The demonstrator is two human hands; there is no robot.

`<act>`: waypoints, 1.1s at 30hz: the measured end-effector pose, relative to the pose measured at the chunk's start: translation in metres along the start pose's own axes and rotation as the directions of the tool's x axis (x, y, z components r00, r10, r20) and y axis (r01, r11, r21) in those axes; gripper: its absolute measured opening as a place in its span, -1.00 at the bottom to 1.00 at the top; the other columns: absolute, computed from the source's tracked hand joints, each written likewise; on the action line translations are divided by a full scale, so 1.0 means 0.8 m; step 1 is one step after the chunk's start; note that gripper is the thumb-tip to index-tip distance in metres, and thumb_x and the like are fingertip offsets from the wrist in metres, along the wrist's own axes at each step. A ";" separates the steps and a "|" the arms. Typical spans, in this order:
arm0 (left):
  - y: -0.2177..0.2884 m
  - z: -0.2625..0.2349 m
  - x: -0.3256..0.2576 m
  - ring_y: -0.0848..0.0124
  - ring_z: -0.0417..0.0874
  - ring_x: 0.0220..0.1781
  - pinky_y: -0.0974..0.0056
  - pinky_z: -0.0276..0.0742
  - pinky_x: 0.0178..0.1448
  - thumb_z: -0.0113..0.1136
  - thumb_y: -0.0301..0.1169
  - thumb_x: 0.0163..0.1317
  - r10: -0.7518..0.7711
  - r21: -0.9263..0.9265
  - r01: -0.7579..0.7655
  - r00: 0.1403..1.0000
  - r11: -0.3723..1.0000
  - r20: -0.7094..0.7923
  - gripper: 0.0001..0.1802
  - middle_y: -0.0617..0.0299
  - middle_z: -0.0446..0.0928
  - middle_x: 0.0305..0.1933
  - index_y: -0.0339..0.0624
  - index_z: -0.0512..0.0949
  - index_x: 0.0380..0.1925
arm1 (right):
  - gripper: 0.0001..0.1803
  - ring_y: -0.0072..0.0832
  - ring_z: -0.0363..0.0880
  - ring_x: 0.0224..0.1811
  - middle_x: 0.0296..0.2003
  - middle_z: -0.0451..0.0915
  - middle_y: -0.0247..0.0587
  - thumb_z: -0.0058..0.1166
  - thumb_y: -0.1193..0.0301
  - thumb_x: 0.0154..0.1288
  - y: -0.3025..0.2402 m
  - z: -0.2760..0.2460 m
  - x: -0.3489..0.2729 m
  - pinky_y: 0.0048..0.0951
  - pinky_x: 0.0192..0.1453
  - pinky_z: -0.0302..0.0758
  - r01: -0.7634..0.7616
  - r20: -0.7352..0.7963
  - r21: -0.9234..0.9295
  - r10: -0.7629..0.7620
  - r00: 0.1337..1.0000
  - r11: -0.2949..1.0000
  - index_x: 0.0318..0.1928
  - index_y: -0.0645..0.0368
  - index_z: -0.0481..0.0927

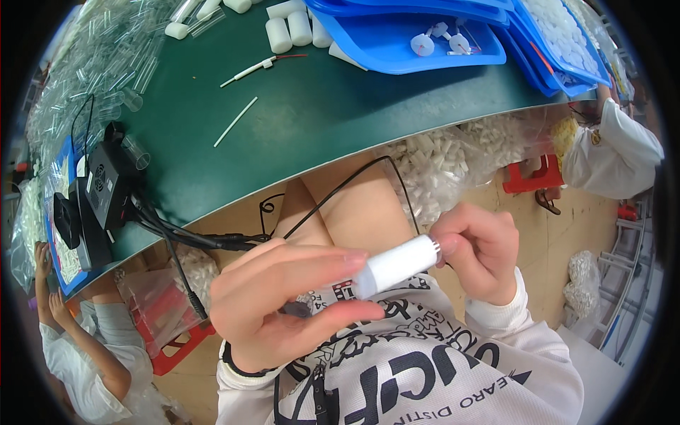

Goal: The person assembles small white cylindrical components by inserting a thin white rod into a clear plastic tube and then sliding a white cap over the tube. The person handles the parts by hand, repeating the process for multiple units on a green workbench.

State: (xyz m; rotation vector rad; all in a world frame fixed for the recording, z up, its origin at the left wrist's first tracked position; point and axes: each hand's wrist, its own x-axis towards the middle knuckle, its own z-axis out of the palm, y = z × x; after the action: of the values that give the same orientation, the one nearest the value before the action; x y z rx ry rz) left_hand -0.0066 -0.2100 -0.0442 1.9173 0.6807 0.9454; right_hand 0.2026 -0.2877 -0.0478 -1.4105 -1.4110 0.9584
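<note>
A white cylinder (405, 265) with a translucent end is held tilted above my lap. My left hand (273, 304) grips its lower left end between thumb and fingers. At the other end, which has a small toothed rim, my right hand (485, 248) is closed in a pinch against it. What lies between those fingertips is hidden. Beyond my hands, a thin white stick (236, 122) and a white tube with a red wire (248, 71) lie on the green table (297, 117).
Several white cylinders (278, 35) stand at the table's back. Blue trays (397, 64) with white parts are at the far right. Clear tubes (106, 64) pile up at left, near a black device (110, 173) with cables. Other people sit at both sides. Bagged white pieces (453, 152) lie beneath.
</note>
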 end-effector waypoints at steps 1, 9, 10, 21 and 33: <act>0.000 -0.001 0.000 0.47 0.59 -0.41 0.49 0.28 -0.49 0.53 -0.50 -0.37 -0.041 -0.032 0.042 0.999 0.999 0.034 -0.54 0.11 0.62 -0.40 -0.29 0.54 -0.38 | -0.98 -0.51 0.51 -0.59 -0.59 0.54 -0.27 0.07 0.57 0.14 0.000 0.002 -0.002 -0.57 -0.50 0.39 -0.022 -0.010 0.034 0.023 1.000 0.999 -0.42 0.26 0.54; -0.010 -0.002 -0.009 0.58 0.39 -0.56 0.51 0.23 -0.51 0.49 -0.56 -0.32 -0.244 -0.269 0.239 0.970 0.933 0.017 -0.60 0.15 0.61 -0.40 -0.28 0.58 -0.36 | -0.90 -0.43 0.49 -0.56 -0.55 0.55 -0.24 0.14 0.63 0.05 -0.005 0.007 -0.005 -0.53 -0.46 0.39 0.168 -0.039 -0.133 -0.174 0.984 0.977 -0.36 0.27 0.57; -0.012 -0.001 -0.011 0.65 0.34 -0.62 0.54 0.15 -0.57 0.49 -0.54 -0.31 -0.232 -0.284 0.223 0.973 0.933 0.000 -0.61 0.18 0.63 -0.41 -0.26 0.60 -0.36 | -0.89 -0.42 0.48 -0.57 -0.54 0.55 -0.25 0.16 0.64 0.04 -0.005 0.004 -0.003 -0.53 -0.47 0.39 0.206 -0.018 -0.196 -0.213 0.977 0.959 -0.36 0.27 0.57; -0.013 0.003 -0.013 0.73 0.30 -0.67 0.59 0.07 -0.62 0.46 -0.59 -0.29 -0.309 -0.390 0.279 0.951 0.877 -0.013 -0.64 0.16 0.65 -0.40 -0.29 0.60 -0.37 | -0.90 -0.52 0.57 -0.58 -0.54 0.61 -0.26 0.25 0.61 -0.01 0.001 0.006 -0.007 -0.62 -0.53 0.40 0.186 -0.129 0.005 -0.184 0.974 0.983 -0.42 0.26 0.60; -0.021 0.008 -0.015 0.61 0.51 -0.60 0.58 0.19 -0.61 0.44 -0.61 -0.28 -0.122 -0.227 0.117 0.993 0.967 -0.005 -0.66 0.11 0.65 -0.41 -0.30 0.61 -0.38 | -0.94 -0.66 0.54 -0.59 -0.59 0.60 -0.25 0.04 0.58 0.22 0.004 0.002 -0.007 -0.69 -0.55 0.40 -0.216 0.116 0.405 0.184 0.976 0.888 -0.38 0.31 0.44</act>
State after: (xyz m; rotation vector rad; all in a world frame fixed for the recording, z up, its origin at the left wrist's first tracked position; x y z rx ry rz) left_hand -0.0095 -0.2142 -0.0658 1.6503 0.6621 0.9251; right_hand 0.2018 -0.2932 -0.0515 -1.2181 -1.0403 1.3687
